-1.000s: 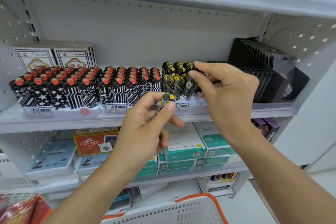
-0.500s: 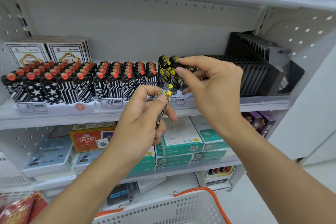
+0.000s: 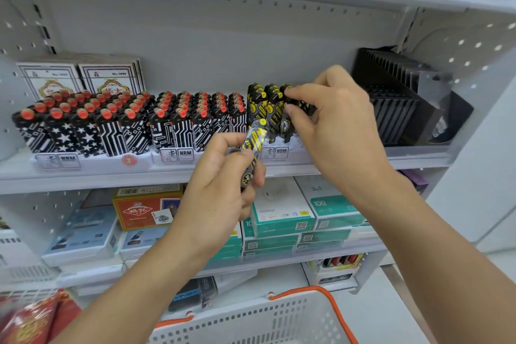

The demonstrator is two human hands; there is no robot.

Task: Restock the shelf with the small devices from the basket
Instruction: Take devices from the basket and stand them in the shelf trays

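Note:
My left hand (image 3: 220, 176) pinches a black-and-yellow device (image 3: 252, 148) between thumb and fingers, tilted, just in front of the shelf edge (image 3: 83, 176). My right hand (image 3: 332, 123) is up at the row of black-and-yellow devices (image 3: 262, 109) standing on the shelf and pinches the rightmost one near its top. To the left stand several rows of black-and-white devices with red caps (image 3: 125, 126). The white basket with an orange rim (image 3: 279, 318) sits at the bottom; its inside is hidden.
A black slotted rack (image 3: 396, 100) fills the shelf's right end. White boxes (image 3: 81, 78) stand at the back left. The shelf below holds teal boxes (image 3: 301, 212) and an orange box (image 3: 145, 209). Red packets (image 3: 30, 321) lie at the bottom left.
My left hand has lifted its device closer to the shelf row and tilted it more upright. My right hand stays pinching at the yellow row. The view has drifted slightly.

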